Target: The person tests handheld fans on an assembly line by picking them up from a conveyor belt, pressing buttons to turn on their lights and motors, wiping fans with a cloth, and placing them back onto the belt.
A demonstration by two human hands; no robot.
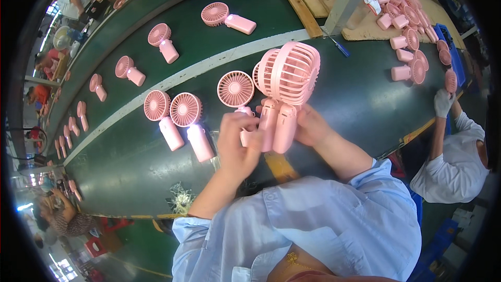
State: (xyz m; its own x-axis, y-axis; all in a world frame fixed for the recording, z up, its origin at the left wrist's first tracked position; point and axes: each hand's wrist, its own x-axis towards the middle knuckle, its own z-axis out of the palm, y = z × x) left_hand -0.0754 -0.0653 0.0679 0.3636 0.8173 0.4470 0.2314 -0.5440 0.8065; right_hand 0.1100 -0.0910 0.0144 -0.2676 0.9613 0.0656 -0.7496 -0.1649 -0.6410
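Pink handheld fans are gathered upright in front of me, their round cages (295,73) overlapping and their handles (284,128) side by side. My right hand (311,127) is closed around these handles from behind, its fingers partly hidden by them. Against the left side of the bunch, my left hand (237,143) curls its fingers around another pink handle (246,137). Just beyond the left hand lies a fan (236,89) with its cage face up; its handle is partly covered by my fingers. Two more fans, one (156,105) beside the other (186,109), lie to the left.
A white divider strip (203,55) crosses the green work surface. Past it, several fans (216,14) lie in a row. At the right, fans pile up on a board (360,31) near a co-worker's gloved hand (443,103). A blue screwdriver (342,48) lies by a post (347,2).
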